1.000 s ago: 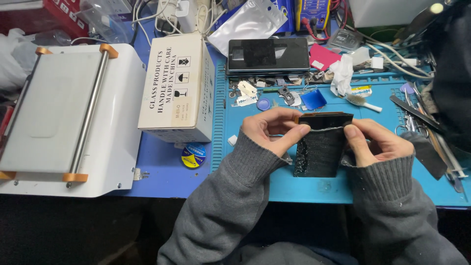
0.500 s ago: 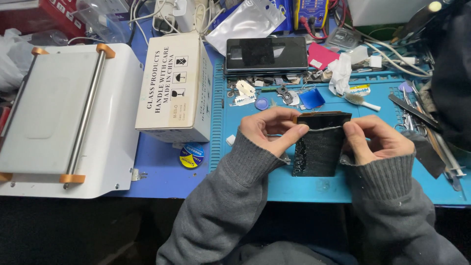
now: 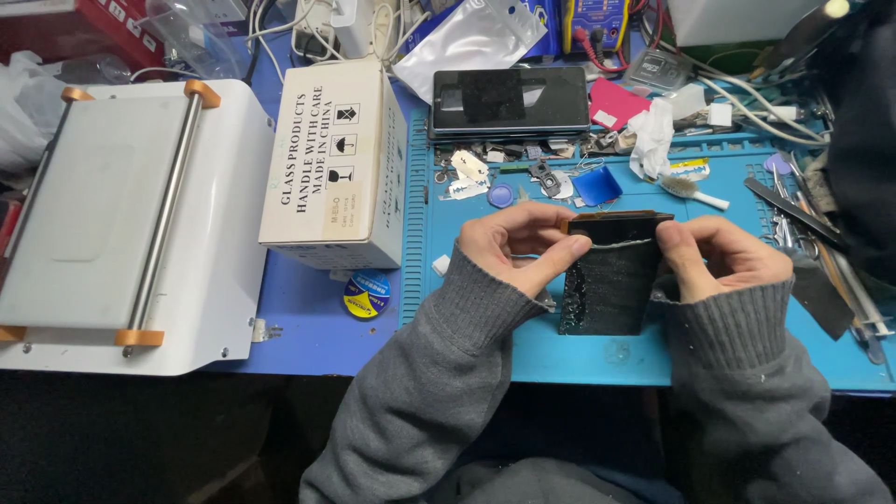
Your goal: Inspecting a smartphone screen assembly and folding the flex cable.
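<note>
Near: left hand [image 3: 523, 245] and right hand [image 3: 714, 254], both pinching the top edge of one black bubble-wrap pouch [image 3: 607, 289], held upright just above the blue work mat [image 3: 560, 355]. Risk, as judged: dark flat part at the pouch mouth slipping out if pinch loosens. Beyond: one cardboard box [image 3: 331, 168], one white machine [image 3: 121, 215], one dark phone [image 3: 509, 98], one toothbrush [image 3: 693, 189].

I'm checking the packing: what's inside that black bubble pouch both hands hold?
A flat dark panel sticks out of the black bubble pouch top, between left hand and right hand; the rest is covered.
</note>
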